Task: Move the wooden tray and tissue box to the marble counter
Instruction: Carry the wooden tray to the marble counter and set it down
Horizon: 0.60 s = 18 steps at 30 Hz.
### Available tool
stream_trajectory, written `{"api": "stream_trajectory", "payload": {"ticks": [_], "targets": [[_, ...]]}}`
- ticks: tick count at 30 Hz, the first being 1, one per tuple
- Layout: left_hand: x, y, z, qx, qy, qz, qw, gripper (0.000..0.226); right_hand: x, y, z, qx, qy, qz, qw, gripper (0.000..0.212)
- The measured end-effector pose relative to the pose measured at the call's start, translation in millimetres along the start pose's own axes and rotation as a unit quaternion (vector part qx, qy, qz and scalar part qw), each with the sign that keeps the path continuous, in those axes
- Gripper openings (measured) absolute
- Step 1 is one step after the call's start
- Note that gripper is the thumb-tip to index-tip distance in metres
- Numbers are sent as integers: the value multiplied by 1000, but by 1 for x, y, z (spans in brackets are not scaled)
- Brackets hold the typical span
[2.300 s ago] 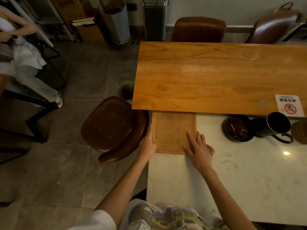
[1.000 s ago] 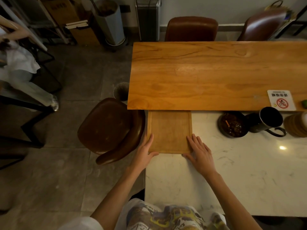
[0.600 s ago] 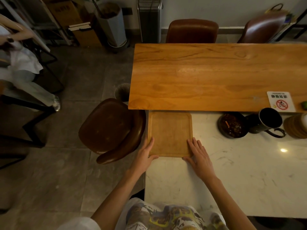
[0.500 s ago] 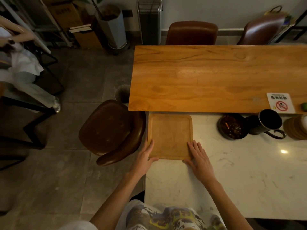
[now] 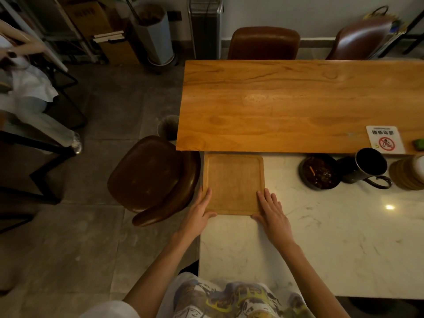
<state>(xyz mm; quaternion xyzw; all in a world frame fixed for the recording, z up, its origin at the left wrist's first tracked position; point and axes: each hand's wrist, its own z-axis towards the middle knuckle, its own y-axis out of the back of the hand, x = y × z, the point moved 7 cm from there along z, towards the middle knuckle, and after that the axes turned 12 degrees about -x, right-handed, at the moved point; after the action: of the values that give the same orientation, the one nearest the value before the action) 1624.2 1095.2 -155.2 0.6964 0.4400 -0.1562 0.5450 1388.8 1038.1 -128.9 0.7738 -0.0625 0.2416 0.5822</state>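
Observation:
The wooden tray [image 5: 232, 180] lies flat and empty on the far left corner of the white marble counter [image 5: 344, 237], its far edge against the wooden table [image 5: 286, 104]. My left hand [image 5: 199, 212] cups the tray's near left corner, fingers along the side and thumb on the near edge. My right hand [image 5: 271, 212] rests on the near right corner, fingers stretched along the right rim. No tissue box is in view.
A dark ashtray bowl [image 5: 319, 174], a black mug [image 5: 367, 166] and a stack of round coasters [image 5: 408, 173] stand at the counter's far right. A no-smoking sign [image 5: 385, 140] lies on the table. A brown chair [image 5: 151, 177] sits left of the counter. A person [image 5: 27, 88] sits at far left.
The tray has slid a little toward me, out from under the table's edge. Both hands have shifted back from its sides to its near corners.

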Motion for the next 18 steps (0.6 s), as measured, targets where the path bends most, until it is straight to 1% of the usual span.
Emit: {"api": "stream_trajectory", "payload": {"ticks": [10, 18], "targets": [[-9, 7, 1, -13, -29, 39, 999, 84, 1, -4, 4, -10, -7, -16, 1000, 69], [-11, 8, -2, -1, -23, 31, 999, 84, 0, -5, 4, -6, -9, -12, 1000, 69]]}}
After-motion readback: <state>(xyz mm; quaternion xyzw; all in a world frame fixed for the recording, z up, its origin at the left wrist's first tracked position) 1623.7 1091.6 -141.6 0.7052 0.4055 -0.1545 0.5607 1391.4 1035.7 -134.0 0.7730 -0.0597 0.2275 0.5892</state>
